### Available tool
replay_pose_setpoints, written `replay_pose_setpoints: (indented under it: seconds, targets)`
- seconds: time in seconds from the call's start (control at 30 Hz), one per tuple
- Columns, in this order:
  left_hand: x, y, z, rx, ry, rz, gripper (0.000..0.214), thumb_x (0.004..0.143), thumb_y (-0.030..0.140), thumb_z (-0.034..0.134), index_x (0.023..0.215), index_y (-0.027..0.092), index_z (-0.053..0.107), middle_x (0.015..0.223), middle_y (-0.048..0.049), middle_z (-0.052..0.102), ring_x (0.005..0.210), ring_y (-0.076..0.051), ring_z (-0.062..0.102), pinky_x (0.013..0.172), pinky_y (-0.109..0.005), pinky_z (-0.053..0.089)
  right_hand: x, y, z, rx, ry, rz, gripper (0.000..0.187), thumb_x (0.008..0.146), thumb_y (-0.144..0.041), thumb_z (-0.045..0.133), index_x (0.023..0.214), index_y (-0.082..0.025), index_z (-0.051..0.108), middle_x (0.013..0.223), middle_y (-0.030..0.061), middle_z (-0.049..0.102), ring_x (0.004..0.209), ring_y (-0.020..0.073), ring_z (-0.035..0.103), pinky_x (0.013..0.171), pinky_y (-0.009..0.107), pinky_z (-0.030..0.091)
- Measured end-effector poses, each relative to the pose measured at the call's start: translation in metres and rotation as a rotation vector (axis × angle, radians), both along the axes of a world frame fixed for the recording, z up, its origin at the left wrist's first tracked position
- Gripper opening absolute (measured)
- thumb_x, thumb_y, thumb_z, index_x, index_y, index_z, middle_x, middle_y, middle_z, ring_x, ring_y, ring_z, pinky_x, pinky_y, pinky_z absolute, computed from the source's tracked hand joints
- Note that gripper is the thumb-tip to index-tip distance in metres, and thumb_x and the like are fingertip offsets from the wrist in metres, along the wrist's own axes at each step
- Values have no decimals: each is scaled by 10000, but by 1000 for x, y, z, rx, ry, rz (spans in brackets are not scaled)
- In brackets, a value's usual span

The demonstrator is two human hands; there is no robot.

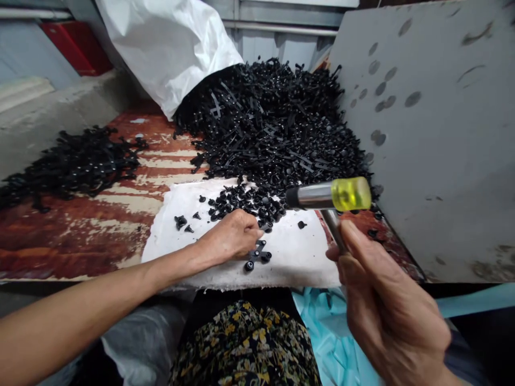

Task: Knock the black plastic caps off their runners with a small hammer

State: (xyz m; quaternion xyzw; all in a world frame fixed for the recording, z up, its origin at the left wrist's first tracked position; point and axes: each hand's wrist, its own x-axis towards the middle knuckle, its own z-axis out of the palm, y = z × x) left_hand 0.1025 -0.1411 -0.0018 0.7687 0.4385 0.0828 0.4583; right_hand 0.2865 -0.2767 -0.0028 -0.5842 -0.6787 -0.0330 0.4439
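My right hand [374, 289] is wrapped round the thin metal handle of a mallet [316, 195]. The mallet's head, with a clear yellow face and a black face, is held up over the right side of a white cloth pad [177, 214]. On the pad, my left hand [235, 233] pinches a small black plastic linkage part [258, 254], with crossed arms and round studs. My fingertips hide part of it. Just beyond the left hand lie several loose black studs [229, 201].
A large heap of black plastic parts [273, 118] spills from a white sack [173, 48] at the back. Another pile of black parts [80, 161] lies left on the worn red-brown table [100, 236]. A grey spotted board [442, 134] stands along the right side.
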Motion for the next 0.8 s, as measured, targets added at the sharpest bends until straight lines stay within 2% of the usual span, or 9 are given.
replay_pose_setpoints:
  seconds: [0.1, 0.17, 0.3, 0.4, 0.47, 0.57, 0.63, 0.73, 0.8]
  targets:
    - [0, -1, 0, 18, 35, 21, 243, 745, 256, 497, 517, 173, 512, 472, 47, 410, 457, -83, 335, 443, -243, 209, 3, 1, -4, -129, -238, 163, 650, 867, -1, 420, 1465, -255, 425, 781, 48, 633, 550, 163, 609, 455, 239, 519]
    - [1, -2, -1, 18, 52, 43, 251, 743, 258, 496, 506, 176, 500, 468, 44, 415, 456, -85, 334, 445, -246, 210, 6, 3, -5, -193, -227, 171, 628, 877, -2, 412, 1458, -238, 432, 853, 71, 656, 624, 170, 644, 519, 251, 543]
    - [1, -2, -3, 16, 31, 42, 227, 742, 241, 491, 527, 173, 516, 466, 47, 405, 459, -84, 327, 454, -247, 206, 6, 1, -2, -64, -49, 120, 702, 887, 24, 432, 1493, -320, 352, 1143, 91, 649, 866, 163, 665, 790, 291, 551]
    - [0, 0, -3, 28, 46, 36, 239, 746, 234, 488, 514, 177, 492, 466, 48, 391, 457, -84, 321, 454, -247, 202, 5, 1, -8, -148, -154, 144, 635, 875, -4, 421, 1458, -255, 431, 923, 74, 679, 667, 159, 663, 583, 250, 555]
    - [-1, 1, -1, 43, 54, 23, 253, 748, 232, 496, 503, 177, 478, 474, 45, 397, 464, -85, 330, 456, -244, 203, 6, 3, -13, -235, -162, 136, 541, 885, -48, 412, 1393, -205, 514, 876, 81, 697, 666, 182, 681, 566, 267, 563]
    - [-1, -5, 4, 27, 29, -51, 249, 767, 244, 501, 530, 170, 509, 490, 37, 432, 476, -88, 356, 464, -237, 225, 7, 7, -12, -278, 91, 68, 428, 924, -167, 451, 1343, -188, 536, 1119, 130, 697, 885, 216, 702, 781, 347, 573]
    - [1, -15, 9, -6, -10, -137, 240, 794, 263, 488, 579, 168, 541, 514, 32, 475, 485, -92, 387, 473, -232, 250, 3, 11, -8, -331, 302, 77, 373, 904, -257, 525, 1268, -189, 573, 1123, 117, 697, 903, 217, 690, 795, 347, 564]
    - [3, -32, 17, -1, -61, -282, 236, 832, 278, 467, 646, 178, 574, 548, 34, 497, 516, -98, 424, 499, -229, 279, -5, 16, -4, -542, 600, 215, 222, 836, -337, 613, 1003, -194, 642, 788, 30, 684, 601, 156, 619, 523, 256, 522]
    - [0, -41, 22, 74, -46, -225, 217, 845, 300, 471, 711, 186, 598, 599, 29, 522, 548, -105, 437, 521, -233, 297, -10, 17, -5, -666, 788, 268, 195, 806, -381, 644, 874, -201, 616, 579, -47, 554, 402, 93, 443, 357, 206, 378]
